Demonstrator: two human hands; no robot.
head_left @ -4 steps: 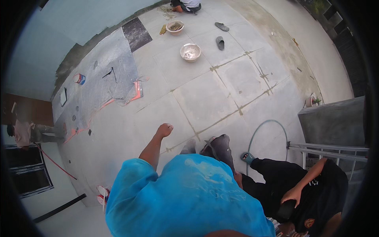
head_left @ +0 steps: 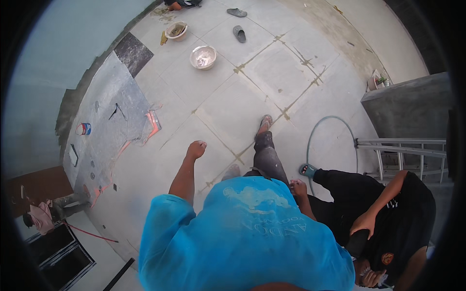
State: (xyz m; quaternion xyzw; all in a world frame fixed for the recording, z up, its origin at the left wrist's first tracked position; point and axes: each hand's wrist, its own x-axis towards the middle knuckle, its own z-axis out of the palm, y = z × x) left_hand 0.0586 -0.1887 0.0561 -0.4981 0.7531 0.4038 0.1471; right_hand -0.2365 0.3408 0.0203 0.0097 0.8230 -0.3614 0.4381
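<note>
My left hand (head_left: 196,149) hangs over the pale tiled floor (head_left: 221,109), its fingers curled into a loose fist with nothing seen in them. Low on my right side, my right hand (head_left: 297,186) is curled beside my dark trouser leg (head_left: 270,157), close to a seated person's leg; nothing shows in its fingers. My right foot (head_left: 265,121) is forward on the tiles, and the other foot (head_left: 232,170) is farther back. Greenish-brown lines run along several tile joints near my feet.
A seated person in black (head_left: 388,213) is at my right, by a green hose (head_left: 310,140) and a metal ladder (head_left: 412,145). Ahead are two basins (head_left: 203,58) and grey clogs (head_left: 239,34). Left lie plastic sheeting (head_left: 111,97) and a paint can (head_left: 83,129); another person (head_left: 41,216) stands there.
My right foot has stepped forward, and my right hand has come into fuller view by my leg. My left hand stays curled. The basins and clogs now appear farther left.
</note>
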